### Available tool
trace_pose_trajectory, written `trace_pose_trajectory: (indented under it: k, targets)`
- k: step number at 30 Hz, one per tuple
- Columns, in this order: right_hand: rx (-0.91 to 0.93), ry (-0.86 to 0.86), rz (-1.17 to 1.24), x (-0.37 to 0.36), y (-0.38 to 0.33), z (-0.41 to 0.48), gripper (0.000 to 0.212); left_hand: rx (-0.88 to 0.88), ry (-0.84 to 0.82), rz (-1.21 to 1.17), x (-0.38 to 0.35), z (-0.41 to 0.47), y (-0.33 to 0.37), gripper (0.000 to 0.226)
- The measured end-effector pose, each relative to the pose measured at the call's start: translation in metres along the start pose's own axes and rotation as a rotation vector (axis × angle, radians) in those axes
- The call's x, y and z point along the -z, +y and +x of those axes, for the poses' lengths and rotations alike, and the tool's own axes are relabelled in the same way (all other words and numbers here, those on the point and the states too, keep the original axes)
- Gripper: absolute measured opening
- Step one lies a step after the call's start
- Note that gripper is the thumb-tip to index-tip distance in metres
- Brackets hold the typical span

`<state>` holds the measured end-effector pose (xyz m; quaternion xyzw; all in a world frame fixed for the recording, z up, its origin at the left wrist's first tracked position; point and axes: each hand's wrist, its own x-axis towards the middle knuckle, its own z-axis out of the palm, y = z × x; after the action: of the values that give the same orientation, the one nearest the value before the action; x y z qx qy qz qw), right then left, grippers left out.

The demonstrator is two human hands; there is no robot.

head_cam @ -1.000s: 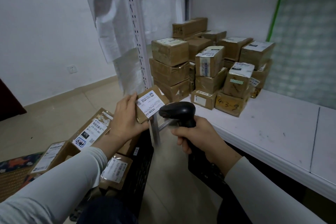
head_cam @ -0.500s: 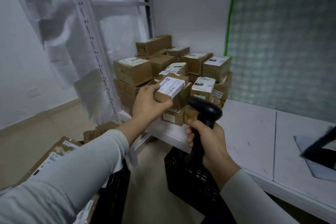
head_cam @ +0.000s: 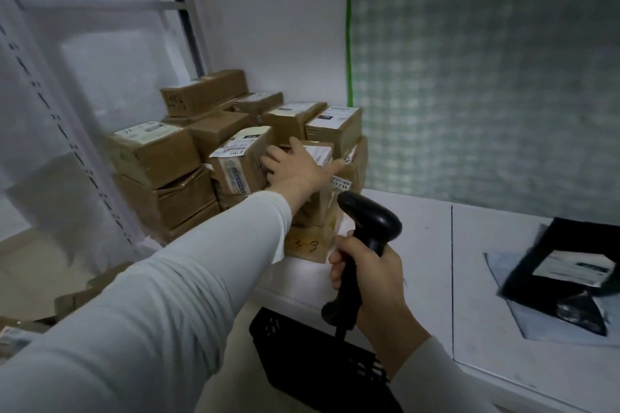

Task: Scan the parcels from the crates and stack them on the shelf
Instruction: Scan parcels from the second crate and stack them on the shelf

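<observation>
The left hand lies spread, fingers fairly straight, on a small labelled parcel atop the front right of the parcel pile, which stands on the white shelf. The right hand grips the handle of the black scanner, just in front of the pile.

You are wearing a plain white long-sleeved top; the left sleeve and the right sleeve are fitting closely and ending at your wrists.

Brown labelled parcels sit stacked on the white shelf, black crate beneath, black scanner upright.
</observation>
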<state>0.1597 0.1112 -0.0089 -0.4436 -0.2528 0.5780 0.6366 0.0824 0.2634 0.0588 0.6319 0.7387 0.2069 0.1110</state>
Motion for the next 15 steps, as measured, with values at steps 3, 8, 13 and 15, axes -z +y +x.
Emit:
trace_pose_trajectory:
  k: [3,8,13,15]
  targets:
    - [-0.008,-0.001,-0.008,0.004,-0.001,0.002,0.008,-0.079,-0.053,0.099,-0.014,-0.001,-0.005,0.113]
    - [-0.029,-0.018,-0.05,0.003,0.002,-0.001,0.006,-0.133,-0.039,0.116,-0.014,-0.005,-0.017,0.122]
    - [-0.082,-0.119,-0.147,-0.006,0.007,-0.014,0.005,-0.254,0.092,0.006,0.001,-0.039,-0.059,0.104]
    - [-0.117,-0.157,-0.189,-0.013,0.013,-0.022,0.005,-0.255,0.101,-0.074,0.002,-0.06,-0.093,0.09]
